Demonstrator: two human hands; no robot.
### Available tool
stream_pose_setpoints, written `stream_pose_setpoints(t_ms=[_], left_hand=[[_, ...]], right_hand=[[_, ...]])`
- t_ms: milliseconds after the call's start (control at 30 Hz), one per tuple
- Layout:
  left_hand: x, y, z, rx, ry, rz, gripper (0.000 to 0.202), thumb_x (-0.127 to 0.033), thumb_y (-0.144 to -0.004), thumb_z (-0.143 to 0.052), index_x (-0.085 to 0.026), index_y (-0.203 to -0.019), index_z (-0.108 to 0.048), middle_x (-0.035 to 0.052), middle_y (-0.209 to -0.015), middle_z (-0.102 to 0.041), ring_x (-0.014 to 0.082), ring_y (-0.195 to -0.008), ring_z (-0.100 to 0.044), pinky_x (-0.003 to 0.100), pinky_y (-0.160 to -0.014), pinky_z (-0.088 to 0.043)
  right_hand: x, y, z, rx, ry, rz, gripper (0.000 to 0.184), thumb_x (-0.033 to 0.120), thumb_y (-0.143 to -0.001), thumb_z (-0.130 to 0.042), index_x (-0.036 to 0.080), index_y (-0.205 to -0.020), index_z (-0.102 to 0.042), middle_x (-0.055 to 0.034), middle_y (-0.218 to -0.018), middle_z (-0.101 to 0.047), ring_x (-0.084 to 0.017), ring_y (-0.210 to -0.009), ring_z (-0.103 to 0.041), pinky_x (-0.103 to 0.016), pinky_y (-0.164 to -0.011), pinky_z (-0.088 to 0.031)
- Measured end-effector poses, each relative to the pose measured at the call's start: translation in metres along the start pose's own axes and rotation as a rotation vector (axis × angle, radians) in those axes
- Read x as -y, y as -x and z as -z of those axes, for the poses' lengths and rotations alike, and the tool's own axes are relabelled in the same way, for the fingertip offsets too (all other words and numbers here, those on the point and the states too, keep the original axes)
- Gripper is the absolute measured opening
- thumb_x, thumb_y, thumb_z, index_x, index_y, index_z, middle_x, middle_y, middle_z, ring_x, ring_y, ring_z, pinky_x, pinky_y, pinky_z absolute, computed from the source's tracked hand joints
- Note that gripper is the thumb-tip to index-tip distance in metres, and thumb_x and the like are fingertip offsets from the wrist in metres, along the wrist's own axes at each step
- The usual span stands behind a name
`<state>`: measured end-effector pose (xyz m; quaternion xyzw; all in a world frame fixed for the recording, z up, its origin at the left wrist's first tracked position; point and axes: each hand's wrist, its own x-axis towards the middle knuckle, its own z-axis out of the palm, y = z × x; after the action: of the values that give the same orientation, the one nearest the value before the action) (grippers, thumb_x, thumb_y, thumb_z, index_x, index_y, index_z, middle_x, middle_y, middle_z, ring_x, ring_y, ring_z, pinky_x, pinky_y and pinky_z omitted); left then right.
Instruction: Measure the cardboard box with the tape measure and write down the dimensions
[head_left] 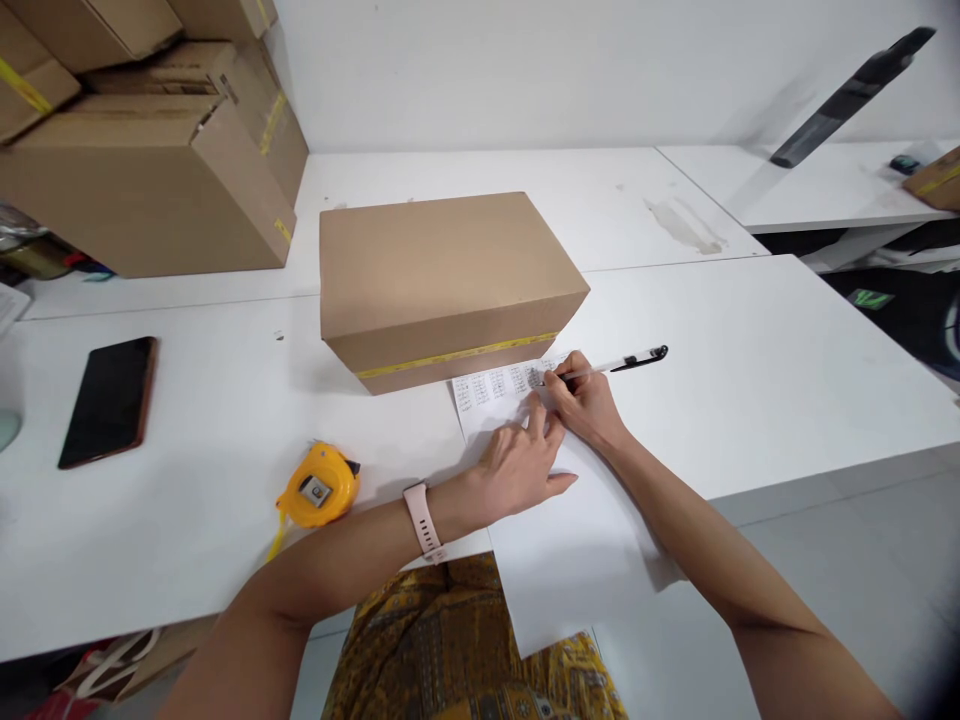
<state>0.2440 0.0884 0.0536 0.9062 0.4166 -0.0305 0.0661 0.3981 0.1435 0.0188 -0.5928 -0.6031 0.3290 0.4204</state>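
Head view: right hand (589, 405) has its grip closed on a pen (628, 362), tip at the written sheet (570, 570).
Left hand (521, 462) rests loosely spread, empty, probably pinning the sheet, which runs from beside the carton (442, 270) over the bench's (720, 380) front edge.

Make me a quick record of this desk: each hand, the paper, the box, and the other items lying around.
Right hand: grips a pen, tip at the paper
Left hand: rests on the paper, pink band at the wrist
Paper: handwritten columns near the top; lower end overhangs the table edge
Cardboard box: beyond the paper, yellow tape along its near side
Tape measure: orange, beside the left forearm
Smartphone: far left, screen dark
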Motion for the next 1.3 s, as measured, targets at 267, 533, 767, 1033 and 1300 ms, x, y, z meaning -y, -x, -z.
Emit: stream_pose_setpoints(t_ms=[267,533,767,1033,1300], left_hand=[[0.0003,-0.0007,-0.0011,0.01,0.042,-0.003,0.076,-0.063,-0.095,-0.054,-0.01,-0.148,-0.043,0.0301,-0.152,-0.043,0.0294,-0.091,-0.071,0.037,-0.071,-0.055],[0.0004,-0.0002,0.001,0.011,0.017,-0.004,0.077,-0.065,-0.094,-0.054,-0.008,-0.146,-0.045,0.0326,-0.155,-0.037,0.0295,-0.088,-0.072,0.037,-0.07,-0.055],[0.0003,0.0003,0.0011,0.001,0.011,0.0,0.079,-0.064,-0.094,-0.055,-0.008,-0.147,-0.044,0.0318,-0.153,-0.041,0.0284,-0.089,-0.072,0.035,-0.07,-0.056],[0.0001,-0.0003,0.0002,-0.016,0.002,-0.006,0.079,-0.066,-0.093,-0.055,-0.008,-0.145,-0.046,0.0317,-0.153,-0.041,0.0292,-0.089,-0.072,0.035,-0.069,-0.056],[0.0001,0.0,0.0016,0.003,0.027,0.001,0.078,-0.064,-0.094,-0.055,-0.009,-0.148,-0.043,0.0318,-0.153,-0.041,0.028,-0.089,-0.072,0.035,-0.069,-0.055]], right_hand=[[0.0014,-0.0003,0.0004,0.01,-0.015,0.011,0.024,0.034,-0.088,-0.062,0.023,-0.073,-0.047,0.0056,-0.058,-0.047,-0.011,-0.052,-0.041,-0.026,-0.05,-0.032],[0.0015,-0.0004,0.0008,0.001,-0.006,0.006,0.023,0.034,-0.089,-0.061,0.024,-0.074,-0.046,0.0066,-0.056,-0.044,-0.011,-0.05,-0.039,-0.026,-0.049,-0.031],[0.0002,-0.0009,0.0012,-0.017,-0.004,-0.006,0.022,0.033,-0.088,-0.06,0.024,-0.075,-0.045,0.0074,-0.055,-0.043,-0.011,-0.05,-0.039,-0.026,-0.049,-0.03],[0.0019,-0.0013,0.0015,-0.001,0.019,0.009,0.022,0.033,-0.088,-0.06,0.024,-0.074,-0.045,0.0069,-0.055,-0.044,-0.011,-0.05,-0.039,-0.026,-0.049,-0.03],[0.0022,-0.0011,0.0013,-0.008,0.024,0.004,0.023,0.035,-0.088,-0.061,0.024,-0.074,-0.046,0.0065,-0.055,-0.045,-0.011,-0.05,-0.039,-0.027,-0.049,-0.03]])
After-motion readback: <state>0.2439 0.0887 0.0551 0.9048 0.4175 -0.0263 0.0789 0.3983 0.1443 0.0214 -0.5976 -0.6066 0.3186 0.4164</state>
